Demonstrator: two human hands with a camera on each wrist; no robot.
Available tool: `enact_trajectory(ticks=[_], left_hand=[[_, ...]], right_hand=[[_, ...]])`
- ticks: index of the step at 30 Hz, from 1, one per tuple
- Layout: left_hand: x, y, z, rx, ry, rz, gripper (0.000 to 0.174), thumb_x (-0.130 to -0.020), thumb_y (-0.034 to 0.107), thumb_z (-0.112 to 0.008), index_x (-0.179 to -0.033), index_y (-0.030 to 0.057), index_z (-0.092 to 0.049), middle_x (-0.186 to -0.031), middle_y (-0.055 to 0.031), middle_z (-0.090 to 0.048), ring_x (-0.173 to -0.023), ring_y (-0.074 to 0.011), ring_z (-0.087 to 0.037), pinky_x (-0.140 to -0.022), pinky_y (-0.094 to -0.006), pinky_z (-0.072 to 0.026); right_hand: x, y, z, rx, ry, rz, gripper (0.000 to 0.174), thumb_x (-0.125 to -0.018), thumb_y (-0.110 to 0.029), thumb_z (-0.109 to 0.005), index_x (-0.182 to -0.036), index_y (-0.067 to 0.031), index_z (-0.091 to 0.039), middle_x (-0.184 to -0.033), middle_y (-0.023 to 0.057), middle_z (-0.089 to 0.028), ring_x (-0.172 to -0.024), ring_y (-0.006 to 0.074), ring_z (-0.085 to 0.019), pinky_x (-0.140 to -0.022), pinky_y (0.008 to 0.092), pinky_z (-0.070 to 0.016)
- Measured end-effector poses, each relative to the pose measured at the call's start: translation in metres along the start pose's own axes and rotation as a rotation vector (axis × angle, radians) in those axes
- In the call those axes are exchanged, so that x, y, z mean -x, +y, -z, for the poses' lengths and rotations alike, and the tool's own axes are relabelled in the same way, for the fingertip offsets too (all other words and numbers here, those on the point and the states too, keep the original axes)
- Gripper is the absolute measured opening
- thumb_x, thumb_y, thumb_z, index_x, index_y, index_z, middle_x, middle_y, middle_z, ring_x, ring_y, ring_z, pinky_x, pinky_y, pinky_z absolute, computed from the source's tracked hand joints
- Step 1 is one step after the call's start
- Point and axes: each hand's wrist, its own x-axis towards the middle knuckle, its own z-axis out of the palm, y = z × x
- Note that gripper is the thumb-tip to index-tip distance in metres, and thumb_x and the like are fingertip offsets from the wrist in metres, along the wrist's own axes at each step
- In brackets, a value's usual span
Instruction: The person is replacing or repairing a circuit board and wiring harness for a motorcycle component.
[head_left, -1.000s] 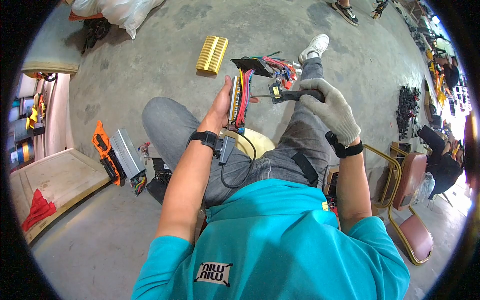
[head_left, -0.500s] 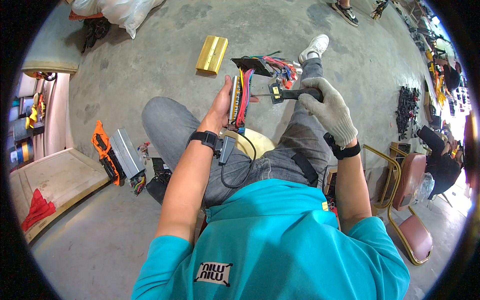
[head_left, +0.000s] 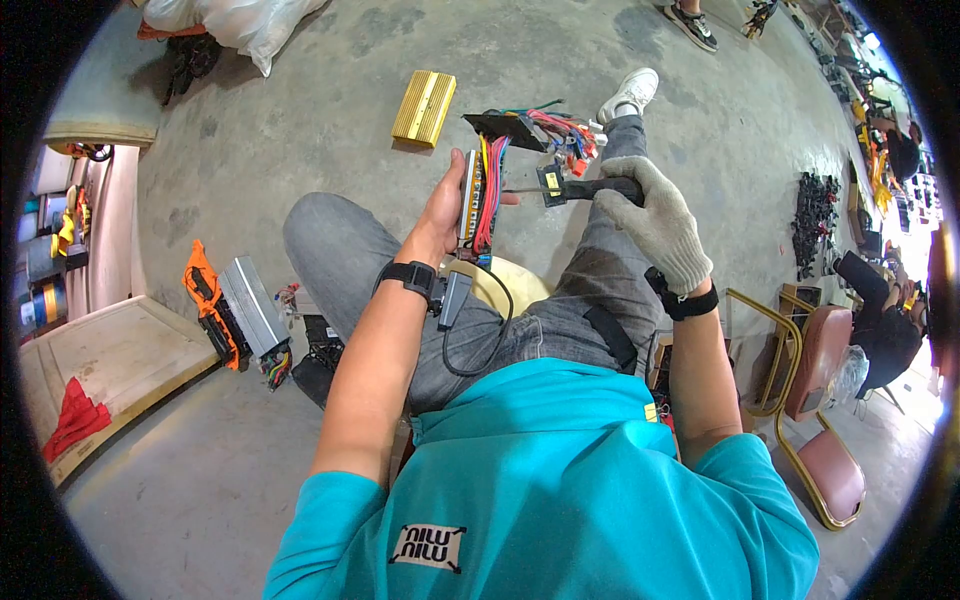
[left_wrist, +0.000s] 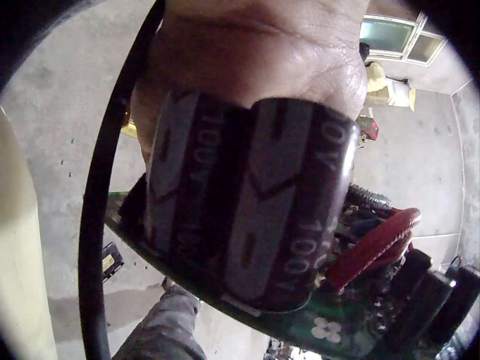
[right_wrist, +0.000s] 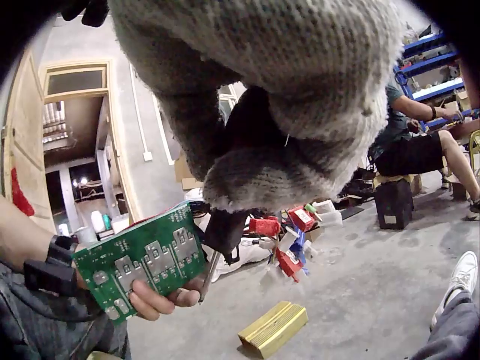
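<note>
My bare left hand (head_left: 440, 215) holds a green circuit board (right_wrist: 142, 259) upright on its edge. Two dark capacitors (left_wrist: 289, 202) stand on the board below the palm in the left wrist view. Pink, red and yellow wires (head_left: 491, 190) run along the board to a black end plate (head_left: 508, 130), beyond which hang connectors (right_wrist: 289, 240). My gloved right hand (head_left: 660, 220) grips the black handle of a screwdriver (head_left: 590, 189); its shaft points left at the board. Whether the tip touches the board is hard to tell.
A gold ribbed case (head_left: 424, 110) lies on the floor ahead, and a small black piece with a yellow label (head_left: 551, 186) lies below the screwdriver. Silver and orange housings (head_left: 255, 305) are at the left, near a wooden panel (head_left: 120, 360). A chair (head_left: 825, 400) is at the right.
My right hand has shifted slightly left and down with the screwdriver. The wires and end plate have moved a little, while my left hand stays nearly still.
</note>
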Motion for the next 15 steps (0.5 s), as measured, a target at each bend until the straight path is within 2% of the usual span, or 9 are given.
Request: enact_trajectory(ticks=[5, 7, 8, 10, 11, 13, 15], left_hand=[[0.002, -0.001, -0.006, 0.021, 0.058, -0.056, 0.078, -0.101, 0.069, -0.025, -0.127, 0.0029, -0.057, -0.1, -0.0152, -0.07, -0.076, -0.0165, -0.072, -0.047, -0.0228, -0.0529], [-0.002, -0.004, 0.0, 0.033, 0.083, -0.034, 0.077, -0.101, 0.068, -0.026, -0.121, 0.0031, -0.062, -0.092, -0.0098, -0.069, -0.07, -0.0134, -0.068, -0.052, -0.0253, -0.0545], [-0.004, -0.006, 0.003, 0.033, 0.083, -0.034, 0.077, -0.101, 0.068, -0.026, -0.121, 0.0031, -0.062, -0.092, -0.0098, -0.069, -0.07, -0.0134, -0.068, -0.052, -0.0253, -0.0545], [-0.004, -0.004, 0.003, 0.061, 0.071, -0.035, 0.074, -0.102, 0.067, -0.027, -0.113, 0.0041, -0.066, -0.082, -0.005, -0.067, -0.064, -0.0109, -0.063, -0.053, -0.0268, -0.0534], [-0.004, -0.004, 0.001, 0.061, 0.071, -0.035, 0.074, -0.102, 0.067, -0.027, -0.113, 0.0041, -0.066, -0.082, -0.005, -0.067, -0.064, -0.0109, -0.063, -0.053, -0.0268, -0.0534], [0.001, 0.001, -0.012, 0.106, 0.197, -0.051, 0.073, -0.103, 0.066, -0.028, -0.108, 0.0041, -0.068, -0.074, -0.002, -0.065, -0.059, -0.0096, -0.058, -0.05, -0.0266, -0.0502], [0.003, 0.002, -0.01, 0.085, 0.179, -0.036, 0.073, -0.104, 0.065, -0.028, -0.107, 0.0043, -0.068, -0.074, -0.0019, -0.065, -0.06, -0.0094, -0.059, -0.05, -0.0265, -0.05]], right_hand=[[0.002, -0.004, 0.003, 0.043, 0.016, -0.025, 0.035, -0.085, -0.015, -0.072, -0.117, -0.0024, -0.065, -0.105, 0.0144, -0.073, -0.097, 0.021, -0.071, -0.088, 0.0335, -0.0537], [0.003, -0.005, 0.006, 0.065, 0.027, -0.043, 0.036, -0.084, -0.016, -0.072, -0.117, -0.0027, -0.065, -0.104, 0.0145, -0.073, -0.097, 0.0213, -0.071, -0.088, 0.0336, -0.0536], [0.004, -0.005, 0.008, 0.082, 0.029, -0.043, 0.036, -0.084, -0.017, -0.072, -0.117, -0.0028, -0.065, -0.104, 0.0146, -0.073, -0.097, 0.0215, -0.071, -0.087, 0.0335, -0.0535], [0.005, -0.008, 0.012, 0.1, 0.031, -0.043, 0.037, -0.084, -0.017, -0.073, -0.117, -0.003, -0.065, -0.104, 0.0147, -0.073, -0.097, 0.0217, -0.071, -0.087, 0.0335, -0.0534], [0.006, -0.01, 0.014, 0.107, 0.049, -0.026, 0.036, -0.084, -0.017, -0.072, -0.116, -0.0029, -0.065, -0.103, 0.0146, -0.073, -0.097, 0.0214, -0.071, -0.087, 0.0332, -0.0531], [0.01, -0.016, 0.019, 0.115, 0.066, -0.009, 0.035, -0.084, -0.016, -0.072, -0.116, -0.0028, -0.065, -0.103, 0.0145, -0.073, -0.097, 0.0211, -0.07, -0.087, 0.0329, -0.0528], [0.015, -0.026, 0.025, 0.069, 0.051, 0.013, 0.031, -0.086, -0.013, -0.071, -0.114, -0.0021, -0.065, -0.102, 0.0126, -0.072, -0.095, 0.0184, -0.068, -0.087, 0.0317, -0.0522]])
